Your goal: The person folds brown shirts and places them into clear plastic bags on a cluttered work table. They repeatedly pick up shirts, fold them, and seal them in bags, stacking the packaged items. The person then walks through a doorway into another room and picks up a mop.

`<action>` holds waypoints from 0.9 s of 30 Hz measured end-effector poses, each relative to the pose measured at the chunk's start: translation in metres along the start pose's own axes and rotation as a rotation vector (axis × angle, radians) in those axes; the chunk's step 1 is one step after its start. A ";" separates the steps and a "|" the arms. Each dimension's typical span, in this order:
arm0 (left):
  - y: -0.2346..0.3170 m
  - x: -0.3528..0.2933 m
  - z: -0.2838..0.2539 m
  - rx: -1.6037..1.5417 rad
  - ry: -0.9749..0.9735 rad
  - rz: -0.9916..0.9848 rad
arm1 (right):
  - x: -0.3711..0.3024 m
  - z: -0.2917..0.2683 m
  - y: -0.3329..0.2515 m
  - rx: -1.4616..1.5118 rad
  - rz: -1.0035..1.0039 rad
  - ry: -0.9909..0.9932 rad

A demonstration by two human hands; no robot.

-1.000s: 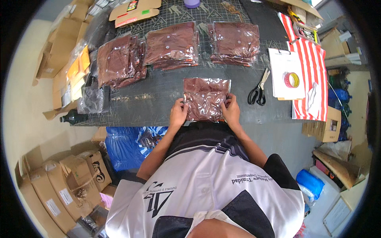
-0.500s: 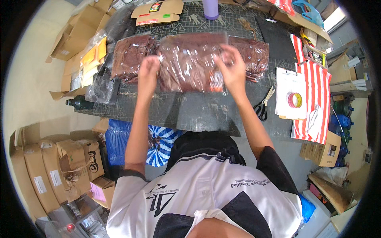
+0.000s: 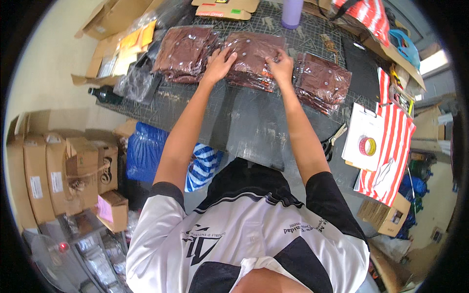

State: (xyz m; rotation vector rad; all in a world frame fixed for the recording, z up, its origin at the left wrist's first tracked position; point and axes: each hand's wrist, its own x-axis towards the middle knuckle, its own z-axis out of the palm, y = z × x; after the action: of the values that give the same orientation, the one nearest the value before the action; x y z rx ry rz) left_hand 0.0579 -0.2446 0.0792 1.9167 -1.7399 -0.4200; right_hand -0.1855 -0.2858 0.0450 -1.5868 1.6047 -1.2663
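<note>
Three stacks of folded brown garments in clear plastic bags lie side by side on the dark table [image 3: 249,119]. My left hand [image 3: 219,66] rests on the near left edge of the middle stack [image 3: 254,49], fingers spread. On that stack's right side lies my right hand [image 3: 280,68], its thumb and fingers apart on the plastic. The left stack [image 3: 183,51] is close beside my left hand. The right stack [image 3: 322,80] sits just past my right hand. Small pale buttons show through the bags.
At right lie black-handled scissors [image 3: 334,141], a clipboard [image 3: 359,132] with a tape roll [image 3: 367,146], and a red-and-white striped bag [image 3: 393,151]. A purple bottle [image 3: 291,14] stands at the back. Dark bottle [image 3: 105,94] and cardboard boxes [image 3: 83,171] are at left.
The bagged brown garment that both hands held up now lies flat on the middle stack. My fingers have loosened onto it. The view has shifted and turned slightly.
</note>
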 end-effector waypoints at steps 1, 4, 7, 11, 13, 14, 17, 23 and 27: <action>0.012 -0.003 -0.001 0.020 0.041 0.011 | 0.006 -0.004 0.015 0.009 0.000 0.028; 0.020 -0.053 -0.025 -0.247 0.208 0.149 | 0.005 -0.016 0.022 -0.116 -0.068 0.002; -0.003 -0.153 -0.043 -0.724 0.088 0.095 | -0.013 -0.027 0.009 -0.167 -0.245 0.133; -0.067 -0.318 -0.028 -1.231 -0.650 -0.510 | -0.103 -0.039 -0.044 0.105 -0.291 0.180; -0.116 -0.395 0.004 -0.985 -0.633 -0.694 | -0.157 -0.016 -0.039 0.222 -0.298 -0.066; -0.153 -0.442 0.024 -0.927 -0.497 -0.713 | -0.190 0.005 -0.047 0.288 -0.261 -0.254; -0.231 -0.519 0.077 -0.865 0.010 -1.117 | -0.242 0.067 -0.045 0.206 -0.151 -0.712; -0.361 -0.499 0.098 -0.159 0.262 -0.823 | -0.276 0.151 -0.025 -0.333 -0.557 -0.582; -0.431 -0.469 0.096 0.085 0.359 -0.785 | -0.276 0.157 -0.022 -0.388 -0.577 -0.622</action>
State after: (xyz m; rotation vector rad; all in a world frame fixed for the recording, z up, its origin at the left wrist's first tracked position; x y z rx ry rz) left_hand 0.3006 0.2214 -0.2935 2.5028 -0.7462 -0.2411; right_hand 0.0059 -0.0550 -0.0628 -2.4980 1.0582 -0.5874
